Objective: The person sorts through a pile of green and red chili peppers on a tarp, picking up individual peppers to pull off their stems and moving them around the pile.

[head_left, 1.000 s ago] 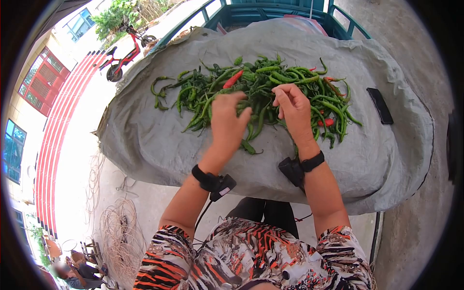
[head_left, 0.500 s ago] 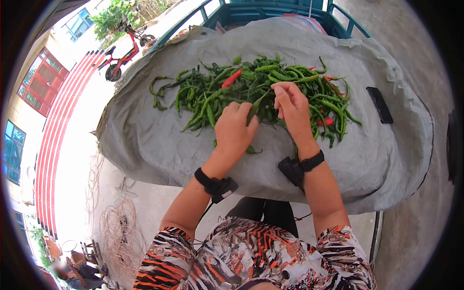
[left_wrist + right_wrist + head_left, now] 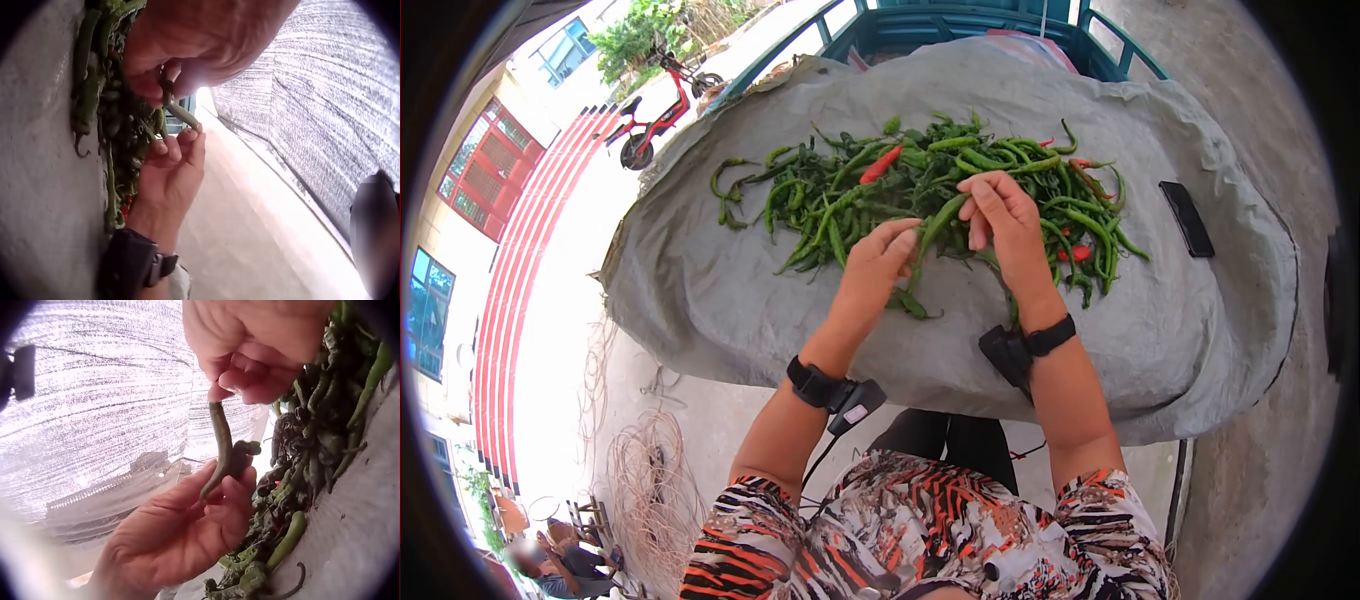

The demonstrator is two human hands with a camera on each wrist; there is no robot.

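Between my two hands is a slightly curved green chili pepper [image 3: 941, 222], near the front of the chili pile. My right hand [image 3: 1010, 222] pinches its upper end between thumb and fingers. My left hand [image 3: 876, 272] grips toward its lower end, thumb and fingers curled in. In the right wrist view the chili pepper [image 3: 221, 434] spans both hands, and a darker, crumpled green piece [image 3: 242, 455] sits beside it at the left fingers. From the left wrist, my right hand [image 3: 172, 184] shows with its fingertips at the pepper's end.
A heap of green chili peppers [image 3: 1090, 225] with a few red ones [image 3: 882, 164] lies on a grey tarp [image 3: 780, 310]. A black phone [image 3: 1186, 218] rests at the right. Behind stands a teal cart [image 3: 900, 28]; a red scooter [image 3: 662, 115] is at the left.
My left hand came down from over the pile and took hold of the green chili pepper's lower end, then shifted slightly left. My right hand stayed nearly in place.
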